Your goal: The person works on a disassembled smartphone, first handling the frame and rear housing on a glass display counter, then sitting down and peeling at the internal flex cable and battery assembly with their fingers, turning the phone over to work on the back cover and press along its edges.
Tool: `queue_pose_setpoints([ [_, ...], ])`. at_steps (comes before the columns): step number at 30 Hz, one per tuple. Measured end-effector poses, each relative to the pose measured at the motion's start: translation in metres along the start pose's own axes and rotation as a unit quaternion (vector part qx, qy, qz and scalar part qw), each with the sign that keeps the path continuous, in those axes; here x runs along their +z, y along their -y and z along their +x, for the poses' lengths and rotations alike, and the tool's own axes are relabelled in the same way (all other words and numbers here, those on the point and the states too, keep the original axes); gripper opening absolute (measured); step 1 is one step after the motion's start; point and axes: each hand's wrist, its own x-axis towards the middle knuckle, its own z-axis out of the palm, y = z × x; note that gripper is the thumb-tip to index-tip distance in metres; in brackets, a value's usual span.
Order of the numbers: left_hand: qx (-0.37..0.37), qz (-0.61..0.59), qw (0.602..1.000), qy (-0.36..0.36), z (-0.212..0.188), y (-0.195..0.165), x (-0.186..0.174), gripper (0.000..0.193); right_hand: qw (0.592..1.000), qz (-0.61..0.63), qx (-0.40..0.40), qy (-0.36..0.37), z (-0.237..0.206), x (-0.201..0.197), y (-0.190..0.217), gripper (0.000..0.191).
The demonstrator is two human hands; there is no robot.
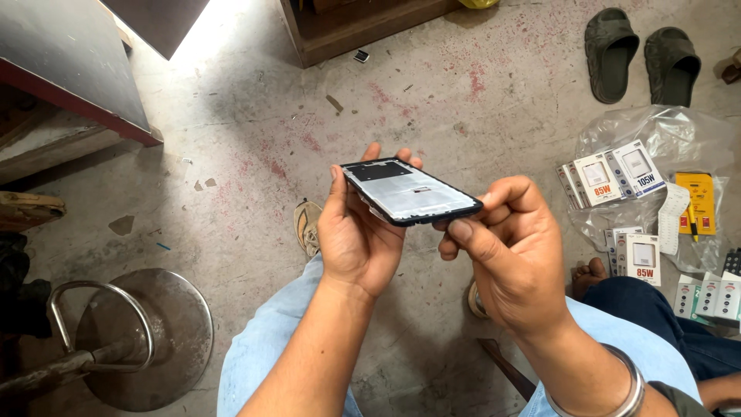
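Left hand (356, 235): clamped around the phone frame (409, 191) from below; thumb on the 9 o'clock edge, fingertips showing over the 12 o'clock edge.
Right hand (513, 259): thumb and forefinger pinched on the frame's corner at 3 o'clock; a metal bangle (629, 390) sits on the wrist.
Phone frame: a black-rimmed rectangular panel with a pale inner plate and a dark patch at its 10 o'clock end; held tilted in the air between both hands, above the person's knees in light blue jeans (266, 351).
Floor (432, 100): bare concrete with reddish stains and small debris.
Sandals (641, 54): dark green pair at 1 o'clock of the frame, well apart from it.
Plastic bag (664, 131): clear, on the floor at 3 o'clock, with small white boxes (614, 174) lying on it and a yellow card (698, 202) just beside them.
Stool base (147, 336): round metal disc with a ring footrest, at 8 o'clock.
Second person: a bare foot (590, 274) and a dark trouser leg at 4 o'clock.
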Motion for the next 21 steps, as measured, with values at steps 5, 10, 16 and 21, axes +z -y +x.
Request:
queue_pose_setpoints([
  [5, 0.016, 0.017, 1.0, -0.021, -0.0001, -0.0036, 0.0004, 0.06, 1.0, -0.008, 0.008, -0.014, 0.0015, -0.0031, -0.0022, 0.025],
  [10, 0.006, 0.01, 1.0, -0.024, 0.0015, -0.002, -0.0008, 0.059, 1.0, -0.02, 0.002, -0.009, 0.0005, -0.003, -0.0021, 0.024],
  [16, 0.005, 0.009, 1.0, -0.021, 0.0014, -0.0014, -0.0033, 0.06, 1.0, -0.02, 0.003, -0.004, -0.0001, -0.0028, -0.0017, 0.023],
  [21, 0.014, 0.032, 0.999, -0.033, 0.0041, 0.0005, -0.0051, 0.066, 1.0, -0.02, 0.003, -0.009, 0.0005, -0.0035, -0.002, 0.023],
])
